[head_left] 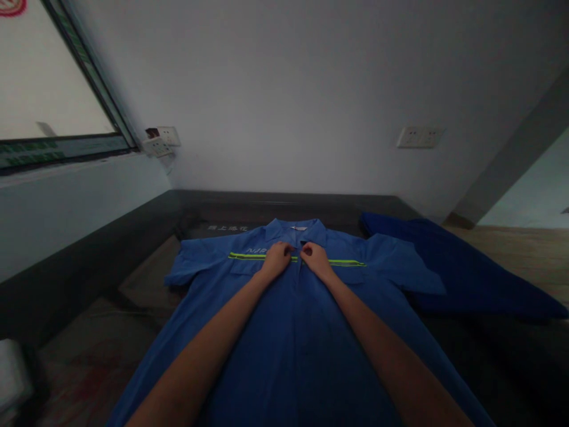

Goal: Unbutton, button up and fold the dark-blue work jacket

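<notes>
A blue short-sleeved work shirt with a yellow-green reflective stripe across the chest lies flat, front up, collar toward the wall. Both my arms reach out over it. My left hand and my right hand sit side by side just below the collar, each with fingers curled and pinching the fabric at the front opening. What exactly lies between the fingertips is too small to make out.
A darker blue garment lies to the right of the shirt on the dark table. A white wall with sockets stands behind. A window is at the left, and something white at the near left edge.
</notes>
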`<state>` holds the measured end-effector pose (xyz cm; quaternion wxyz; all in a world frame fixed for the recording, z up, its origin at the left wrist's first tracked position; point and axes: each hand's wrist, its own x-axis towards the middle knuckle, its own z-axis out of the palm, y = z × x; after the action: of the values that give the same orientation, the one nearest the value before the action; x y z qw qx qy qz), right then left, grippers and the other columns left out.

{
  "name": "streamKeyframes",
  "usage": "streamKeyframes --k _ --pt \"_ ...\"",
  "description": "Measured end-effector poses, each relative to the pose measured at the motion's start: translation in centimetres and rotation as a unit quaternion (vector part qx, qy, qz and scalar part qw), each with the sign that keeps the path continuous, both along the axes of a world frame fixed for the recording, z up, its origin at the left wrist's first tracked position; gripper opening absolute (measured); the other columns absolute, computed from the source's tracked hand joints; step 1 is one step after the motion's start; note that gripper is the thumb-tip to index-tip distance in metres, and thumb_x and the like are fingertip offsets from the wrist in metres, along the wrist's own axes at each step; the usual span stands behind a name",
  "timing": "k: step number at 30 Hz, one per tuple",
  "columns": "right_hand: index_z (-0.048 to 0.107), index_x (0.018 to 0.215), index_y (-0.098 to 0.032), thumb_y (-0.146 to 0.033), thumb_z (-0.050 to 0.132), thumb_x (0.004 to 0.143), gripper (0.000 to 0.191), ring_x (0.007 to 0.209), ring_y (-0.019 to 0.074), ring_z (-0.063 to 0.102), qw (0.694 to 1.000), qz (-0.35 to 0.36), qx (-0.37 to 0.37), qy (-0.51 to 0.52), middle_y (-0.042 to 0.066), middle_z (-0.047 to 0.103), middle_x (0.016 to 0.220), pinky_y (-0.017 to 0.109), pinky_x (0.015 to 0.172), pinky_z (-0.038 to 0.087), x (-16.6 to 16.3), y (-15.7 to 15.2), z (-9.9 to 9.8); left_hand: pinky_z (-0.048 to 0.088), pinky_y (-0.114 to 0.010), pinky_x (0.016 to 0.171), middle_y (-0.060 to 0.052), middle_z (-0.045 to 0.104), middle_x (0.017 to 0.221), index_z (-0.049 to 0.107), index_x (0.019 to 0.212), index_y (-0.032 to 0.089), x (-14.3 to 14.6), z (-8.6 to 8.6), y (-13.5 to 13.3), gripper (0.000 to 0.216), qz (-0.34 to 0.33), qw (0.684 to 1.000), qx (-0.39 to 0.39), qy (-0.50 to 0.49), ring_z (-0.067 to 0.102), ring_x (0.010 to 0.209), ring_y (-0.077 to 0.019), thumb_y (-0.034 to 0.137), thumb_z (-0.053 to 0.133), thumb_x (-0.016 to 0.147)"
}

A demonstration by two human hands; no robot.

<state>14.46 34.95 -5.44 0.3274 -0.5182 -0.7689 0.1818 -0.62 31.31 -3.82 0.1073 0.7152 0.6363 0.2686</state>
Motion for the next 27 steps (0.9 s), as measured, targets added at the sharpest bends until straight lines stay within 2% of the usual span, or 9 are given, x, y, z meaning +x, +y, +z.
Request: streamKeyframes --k 7,13,27 --pt "0.066 0.076 -0.016 -0.018 0.056 0.076 0.011 0.069 0.0172 0.061 0.999 0.007 0.008 0.042 0.005 0.068 0.074 0.027 0.066 0.045 0.1 0.5 -0.8 0.045 -0.028 0.076 -0.008 0.065 0.084 0.069 0.085 0.013 -0.1 0.4 0.1 0.013 0.005 1.0 -0.012 0.011 0.06 0.081 -0.0186 0.02 0.059 0.081" --pt "0.069 0.078 -0.016 -0.012 0.06 0.074 0.01 0.073 0.0176 0.063 0.999 0.0 0.003 0.044 0.006 0.07 0.077 0.027 0.07 0.046 0.0 0.7 -0.9 0.043 -0.024 0.065 -0.005 0.068 0.076 0.07 0.083 0.014 -0.1 -0.1 0.9 0.012 0.003 0.999 -0.052 0.012 0.061 0.071 -0.0167 0.025 0.066 0.078" --pt "0.072 0.086 -0.016 -0.015 0.06 0.08 0.014 0.08 0.0189 0.067 0.999 -0.025 -0.027 0.038 0.009 0.074 0.087 0.026 0.073 0.048 -0.3 0.3 0.1 0.043 -0.024 0.067 -0.005 0.071 0.081 0.071 0.083 0.017 0.4 0.7 0.2 0.009 0.013 1.0 -0.026 0.007 0.064 0.076 -0.0176 0.023 0.066 0.078"
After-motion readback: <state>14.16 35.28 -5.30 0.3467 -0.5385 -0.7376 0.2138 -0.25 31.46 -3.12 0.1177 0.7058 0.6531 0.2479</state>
